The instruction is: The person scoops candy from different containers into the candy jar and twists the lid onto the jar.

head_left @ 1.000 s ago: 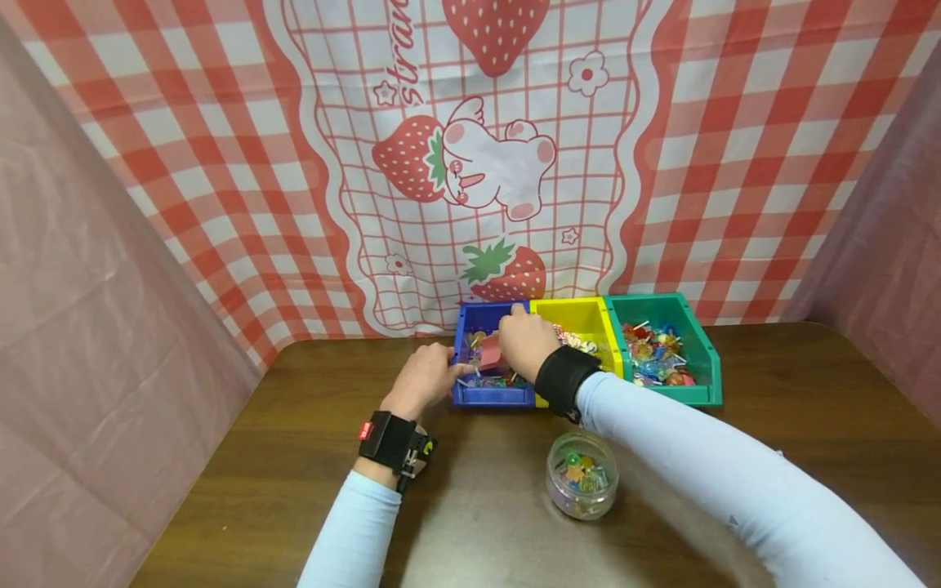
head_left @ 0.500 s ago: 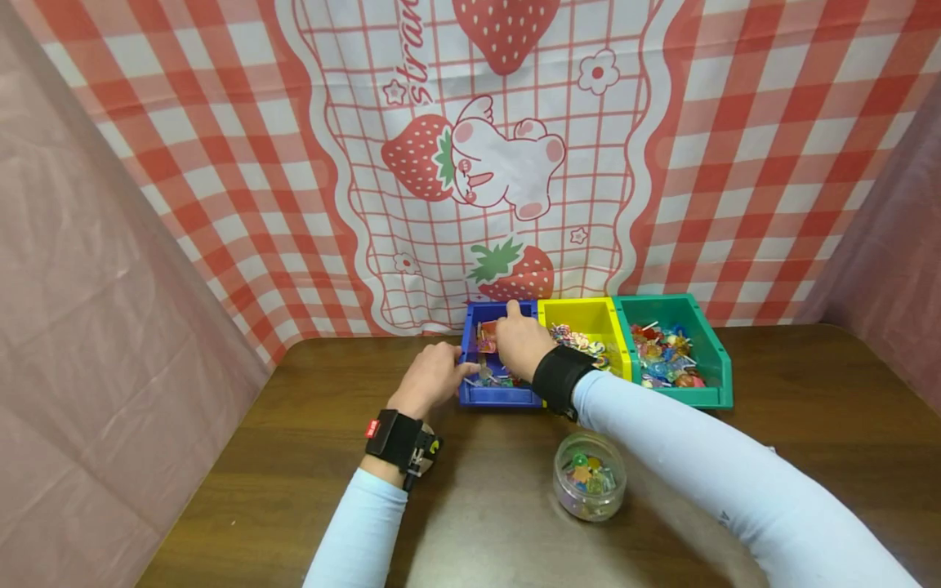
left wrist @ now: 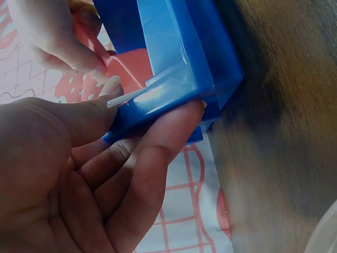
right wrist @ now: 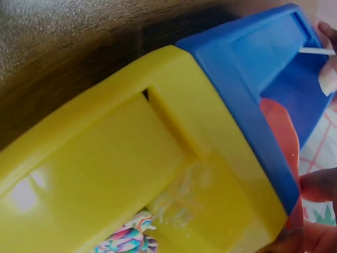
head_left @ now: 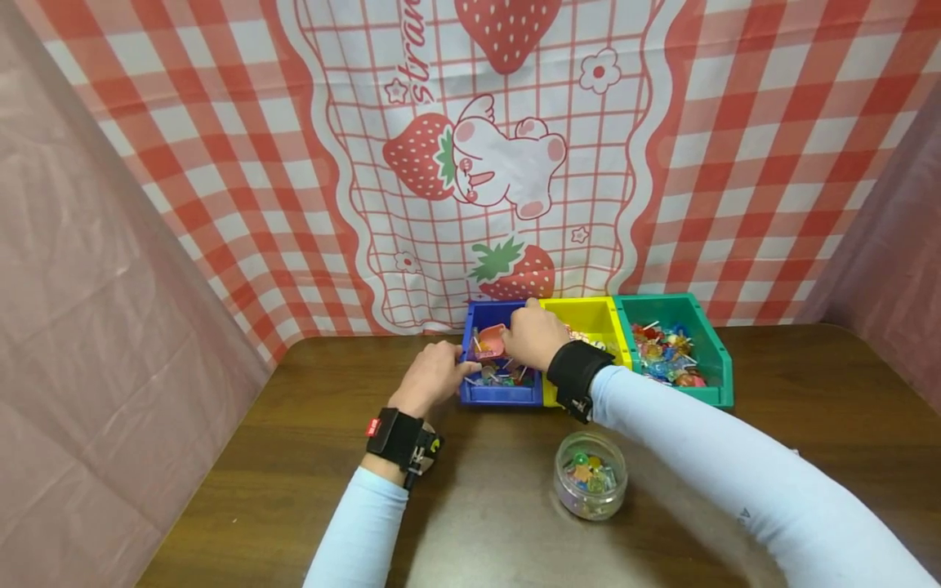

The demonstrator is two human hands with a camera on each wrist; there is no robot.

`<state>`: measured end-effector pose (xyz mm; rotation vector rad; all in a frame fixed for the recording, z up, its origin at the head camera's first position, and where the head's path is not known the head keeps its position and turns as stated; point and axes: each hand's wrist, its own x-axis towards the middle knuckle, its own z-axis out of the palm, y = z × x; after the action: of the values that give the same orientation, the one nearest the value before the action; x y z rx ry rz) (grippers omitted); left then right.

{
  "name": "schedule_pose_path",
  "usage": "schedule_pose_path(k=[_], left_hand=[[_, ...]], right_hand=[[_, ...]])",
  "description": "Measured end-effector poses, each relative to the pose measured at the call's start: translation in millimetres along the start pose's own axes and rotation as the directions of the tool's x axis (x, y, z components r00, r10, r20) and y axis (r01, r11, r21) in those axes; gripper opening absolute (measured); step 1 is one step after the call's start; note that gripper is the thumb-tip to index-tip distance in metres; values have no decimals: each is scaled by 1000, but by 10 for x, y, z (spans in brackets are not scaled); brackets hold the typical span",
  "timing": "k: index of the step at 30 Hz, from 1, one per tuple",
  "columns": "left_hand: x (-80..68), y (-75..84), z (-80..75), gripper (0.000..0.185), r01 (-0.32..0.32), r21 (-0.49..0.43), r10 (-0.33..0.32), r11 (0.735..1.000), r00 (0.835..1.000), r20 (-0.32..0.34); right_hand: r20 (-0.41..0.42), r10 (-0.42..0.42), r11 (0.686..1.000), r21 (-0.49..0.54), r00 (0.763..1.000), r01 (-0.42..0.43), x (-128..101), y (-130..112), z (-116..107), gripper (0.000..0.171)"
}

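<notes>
My right hand grips a pink scoop over the blue bin. A few small candies show at the scoop's mouth, above the stick candies in the front of the bin. In the left wrist view, the scoop stands just behind the blue wall. My left hand holds the bin's left side, its thumb over the rim and fingers beneath in the left wrist view. A white stick pokes out beside that thumb. In the right wrist view, the scoop lies along the blue wall, its handle end partly hidden.
Right of the blue bin stand a yellow bin with striped candies and a green bin with wrapped, colourful candies. A clear round jar with small candies stands nearer on the wooden table. A checked cloth hangs behind.
My right hand has turned the scoop and shifted slightly right, so its hollow shows more plainly. The left hand keeps its hold on the blue bin. The head view has shifted slightly.
</notes>
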<state>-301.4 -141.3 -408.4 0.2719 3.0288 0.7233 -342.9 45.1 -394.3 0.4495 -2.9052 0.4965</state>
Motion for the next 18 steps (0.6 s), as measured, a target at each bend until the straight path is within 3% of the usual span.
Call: schedule_pose_path(k=[3,8,18], left_hand=[[1,-6,4,25,-3,3,3,1000,1000,2],[6,-13,9,24,-25,15,25,1000,1000,-1],[-2,-11,10,28,-19,8,19,1000,1000,-1]], right_hand=[[37,38,998,55,999,-40,-2,53,-43,41],[81,32,989,143,996,-44,-12,166,-80,50],[80,30,971,232,996,-48,-79,294,-133,51]])
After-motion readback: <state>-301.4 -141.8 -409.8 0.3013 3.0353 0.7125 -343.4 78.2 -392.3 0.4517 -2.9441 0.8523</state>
